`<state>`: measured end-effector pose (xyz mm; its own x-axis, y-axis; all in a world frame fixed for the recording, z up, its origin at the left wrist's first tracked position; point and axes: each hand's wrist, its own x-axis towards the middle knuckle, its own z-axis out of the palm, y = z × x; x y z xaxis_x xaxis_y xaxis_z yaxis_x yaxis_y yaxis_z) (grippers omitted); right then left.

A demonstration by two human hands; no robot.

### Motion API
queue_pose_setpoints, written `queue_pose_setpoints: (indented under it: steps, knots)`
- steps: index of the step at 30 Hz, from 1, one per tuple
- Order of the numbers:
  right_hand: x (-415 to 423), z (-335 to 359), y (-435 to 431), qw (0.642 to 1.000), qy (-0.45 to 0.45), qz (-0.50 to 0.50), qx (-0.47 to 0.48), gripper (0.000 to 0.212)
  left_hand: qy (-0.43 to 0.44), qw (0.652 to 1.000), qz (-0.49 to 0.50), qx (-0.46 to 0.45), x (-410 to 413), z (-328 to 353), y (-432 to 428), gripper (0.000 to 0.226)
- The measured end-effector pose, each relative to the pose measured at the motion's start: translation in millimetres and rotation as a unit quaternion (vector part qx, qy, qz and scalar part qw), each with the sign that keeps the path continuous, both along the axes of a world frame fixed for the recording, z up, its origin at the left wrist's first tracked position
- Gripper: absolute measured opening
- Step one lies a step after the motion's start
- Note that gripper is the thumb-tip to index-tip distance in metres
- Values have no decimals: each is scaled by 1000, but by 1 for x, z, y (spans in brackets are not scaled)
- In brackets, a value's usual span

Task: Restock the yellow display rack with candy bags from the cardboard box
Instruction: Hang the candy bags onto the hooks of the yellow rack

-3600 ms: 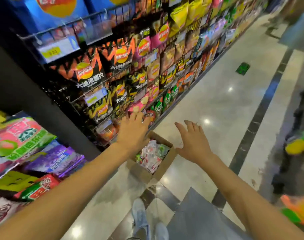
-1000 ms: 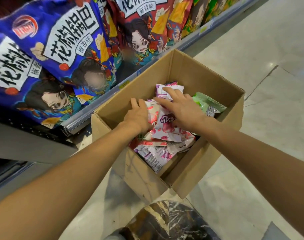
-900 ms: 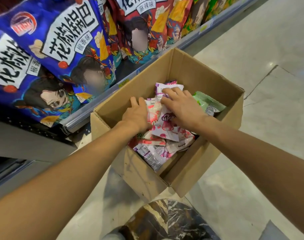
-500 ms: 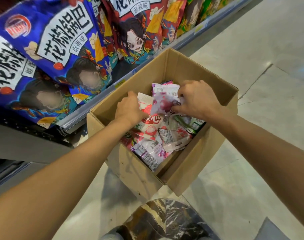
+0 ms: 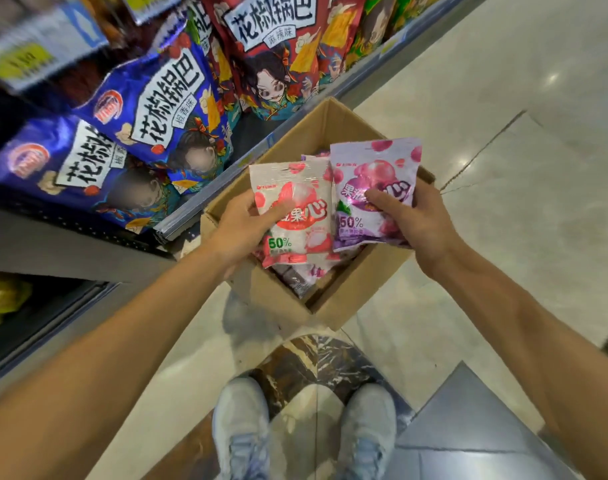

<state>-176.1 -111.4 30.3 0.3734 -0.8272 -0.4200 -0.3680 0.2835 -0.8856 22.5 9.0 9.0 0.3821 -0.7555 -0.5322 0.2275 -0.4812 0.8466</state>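
Head camera, looking down at two bare arms reaching over an open cardboard box (image 5: 330, 299) that stands on a shop floor. Each hand holds one candy bag above the box. The left hand (image 5: 242, 226) grips a pink and white candy bag (image 5: 292, 216) by its left edge, thumb pressed across the front and fingers curled behind. The right hand (image 5: 413, 220) grips a purple candy bag (image 5: 375, 192) by its right edge in the same way, thumb on the front. The two bags are held upright, fronts toward the camera, side by side with their inner edges touching or slightly overlapping; the purple one sits a little higher. Both are printed with round fruit and a green "50%".

Beneath them, inside the box, lie more candy bags (image 5: 306, 275) in pink, white and purple, loosely heaped and partly hidden by the two held bags. The box has its flaps open and stands just beside the metal front edge of a low shelf (image 5: 205, 206).

On that shelf, left of the box, lean large blue snack bags (image 5: 164, 102) with Chinese lettering and cartoon figures, and farther along a red snack bag (image 5: 271, 46) of the same design. A blurred price label (image 5: 36, 60) shows at top left.

The floor (image 5: 503, 98) is pale polished stone with a dark marbled tile (image 5: 316, 358) near the box. At the bottom edge, the person's two light-coloured shoes (image 5: 242, 431) point toward the box.
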Motion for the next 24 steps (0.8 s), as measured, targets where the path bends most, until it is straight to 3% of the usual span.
queue_pose_setpoints:
  steps: [8,13,20,24]
  knots:
    - [-10,182,50,994,-30,-21,103,46,43,994,97,9,-16,193,55,31]
    - [-10,324,82,988,-62,5,139,77,31,993,116,12,-14,348,88,32]
    - [-9,502,130,989,-92,39,109,64,-45,994,102,-23,-9,542,138,21]
    - [-1,567,158,987,-112,49,106,66,-37,994,98,-30,-10,610,160,40]
